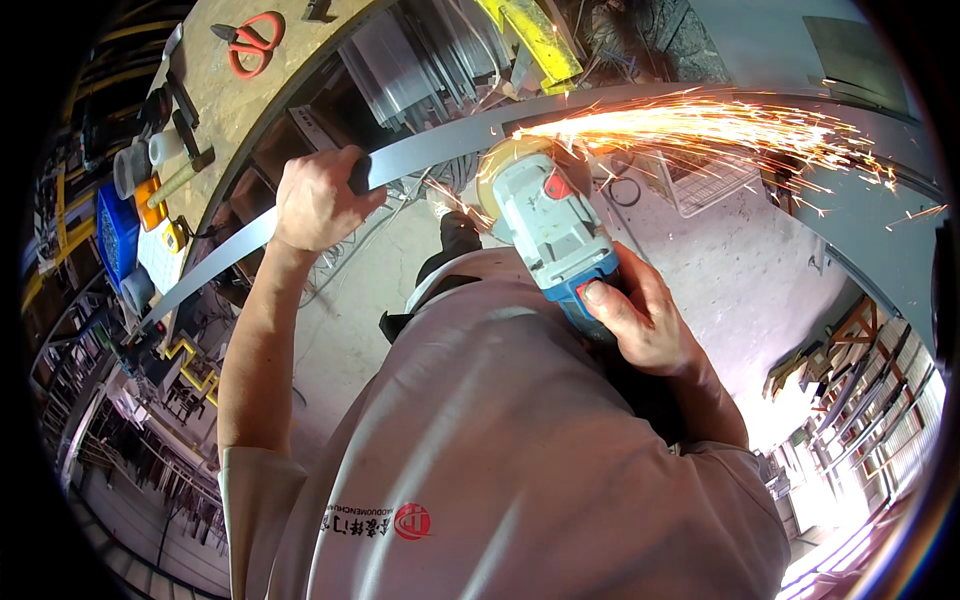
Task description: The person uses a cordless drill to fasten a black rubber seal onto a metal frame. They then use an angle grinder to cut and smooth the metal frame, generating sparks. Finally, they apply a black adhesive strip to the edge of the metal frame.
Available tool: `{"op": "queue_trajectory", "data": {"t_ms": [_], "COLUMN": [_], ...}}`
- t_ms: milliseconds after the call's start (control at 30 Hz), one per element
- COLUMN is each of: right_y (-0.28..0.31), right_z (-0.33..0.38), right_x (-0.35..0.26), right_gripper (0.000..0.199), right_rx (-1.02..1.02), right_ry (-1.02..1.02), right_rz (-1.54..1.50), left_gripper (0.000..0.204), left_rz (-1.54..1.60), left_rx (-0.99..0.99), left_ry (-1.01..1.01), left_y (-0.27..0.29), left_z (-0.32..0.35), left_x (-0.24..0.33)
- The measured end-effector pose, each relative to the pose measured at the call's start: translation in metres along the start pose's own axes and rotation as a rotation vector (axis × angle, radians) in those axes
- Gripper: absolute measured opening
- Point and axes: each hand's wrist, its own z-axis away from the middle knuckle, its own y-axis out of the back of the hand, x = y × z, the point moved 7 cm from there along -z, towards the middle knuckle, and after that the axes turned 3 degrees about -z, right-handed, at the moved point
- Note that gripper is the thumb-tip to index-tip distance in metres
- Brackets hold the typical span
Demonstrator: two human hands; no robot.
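My left hand [322,200] is closed around a long, flat silver metal bar [435,146] that runs from the lower left toward the top middle. In my right hand [648,318] is a grey and blue angle grinder [552,222], gripped by its blue body with the thumb on top. Its tan disc [492,178] meets the bar near the bar's right end. From there a stream of bright sparks [690,125] flies off to the right. A dark patch shows on the bar beside my left fingers; I cannot make out what it is.
Red-handled scissors [252,45], a hammer [182,185] and a blue bin [116,235] occupy the wooden bench [215,100] at upper left. A yellow metal piece [535,42] stands beyond the bar. On the floor [715,265] lie cables and a white wire basket [705,185].
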Motion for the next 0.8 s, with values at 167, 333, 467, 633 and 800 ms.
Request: {"op": "queue_trajectory", "data": {"t_ms": [167,333,467,633,800], "right_y": [-0.0003,0.0005,0.0010,0.0032,0.0024], "right_z": [0.0002,0.0003,0.0017,0.0015,0.0005], "right_x": [-0.0025,-0.0001,-0.0028,-0.0025,-0.0009], "right_gripper": [0.039,0.039,0.040,0.042,0.044], "right_rx": [0.021,0.005,0.021,0.043,0.023], "right_ry": [0.034,0.021,0.036,0.064,0.018], "right_rz": [0.017,0.027,-0.003,0.003,0.024], "left_gripper": [0.035,0.038,0.037,0.035,0.043], "left_rz": [0.041,0.005,0.002,0.011,0.059], "left_rx": [0.091,-0.008,0.003,0.024,0.113], "left_ry": [-0.047,-0.012,-0.027,-0.024,-0.098], "left_y": [0.0021,-0.0015,-0.0002,0.0013,0.0060], "left_z": [-0.0010,-0.0001,-0.0012,-0.0007,-0.0014], "left_x": [0.0038,-0.0012,-0.0004,0.0025,0.0074]}}
